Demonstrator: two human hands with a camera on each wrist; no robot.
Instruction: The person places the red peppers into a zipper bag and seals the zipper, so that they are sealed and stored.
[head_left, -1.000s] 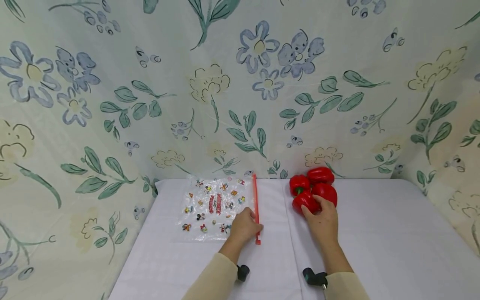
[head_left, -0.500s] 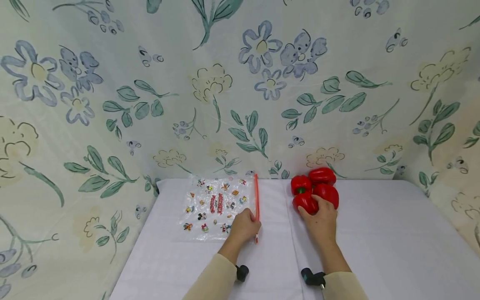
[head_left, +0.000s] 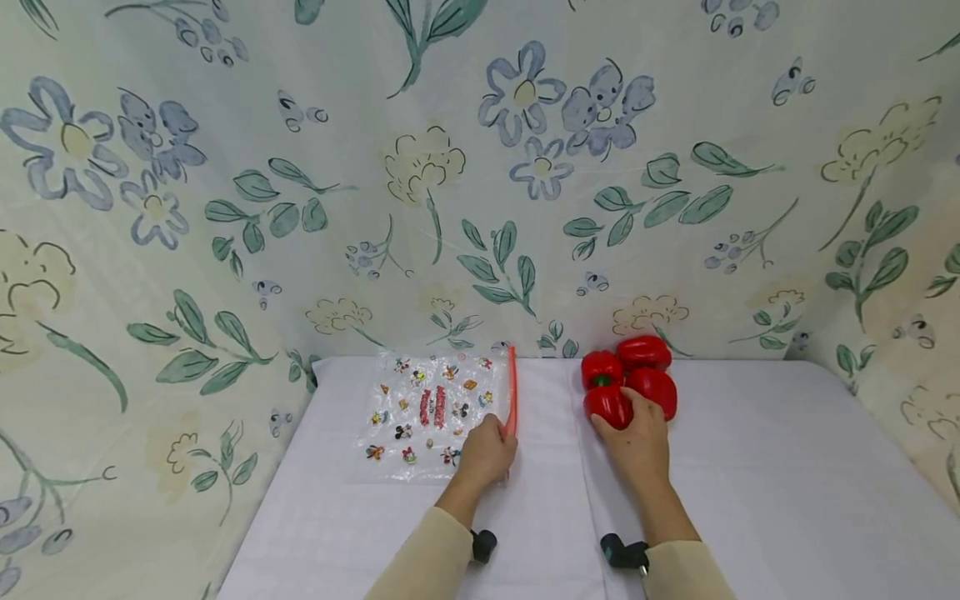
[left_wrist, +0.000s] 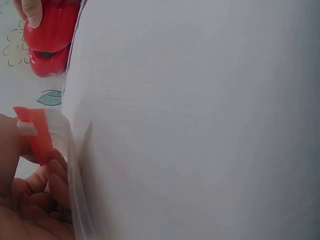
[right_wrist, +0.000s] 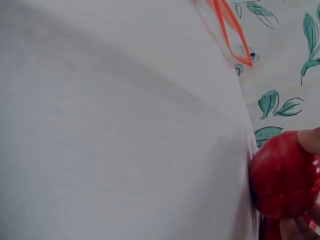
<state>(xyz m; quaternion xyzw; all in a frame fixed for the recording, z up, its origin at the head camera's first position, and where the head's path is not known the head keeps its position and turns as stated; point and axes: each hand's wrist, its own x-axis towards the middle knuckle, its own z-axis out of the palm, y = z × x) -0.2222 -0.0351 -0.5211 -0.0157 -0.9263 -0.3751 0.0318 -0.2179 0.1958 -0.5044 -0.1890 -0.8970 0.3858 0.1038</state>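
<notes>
A clear zip bag (head_left: 408,408) printed with small cartoon figures lies flat on the left, its red zip edge (head_left: 513,383) facing right. My left hand (head_left: 486,450) grips the near end of that edge and holds it raised; the left wrist view shows the red strip with a white slider (left_wrist: 27,128) between thumb and fingers. In the right wrist view the far part of the red edge (right_wrist: 245,59) parts into a narrow loop. My right hand (head_left: 640,442) holds the nearest red bell pepper (head_left: 607,406), thumb on its near left side and fingers over its right.
Several more red bell peppers (head_left: 602,368) cluster behind and beside the held one, at the back edge of the white-covered table (head_left: 787,467). A floral curtain (head_left: 480,208) hangs directly behind the table. Black wrist cameras (head_left: 486,546) sit at both sleeves.
My left hand has lifted the near end of the bag's red edge and drawn it slightly left, and the edge now bends. My right fingers have settled more closely around the front pepper.
</notes>
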